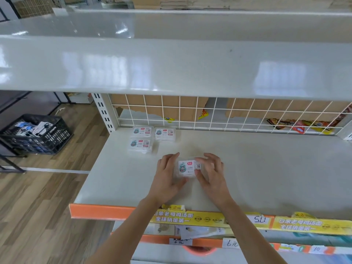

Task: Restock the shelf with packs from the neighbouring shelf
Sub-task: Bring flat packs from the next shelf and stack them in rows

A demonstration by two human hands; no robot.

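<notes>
A small clear pack with a white label lies on the pale grey shelf, held between both my hands. My left hand cups its left side with the thumb under the near edge. My right hand grips its right side, fingers curled over the top corner. Three matching packs stand grouped at the shelf's back left: one, a second to its right, and a third in front.
A white wire grid backs the shelf, with cardboard and snack bags behind it. Above hangs a glossy shelf. An orange and yellow price strip edges the front. A black crate sits on the wooden floor at left.
</notes>
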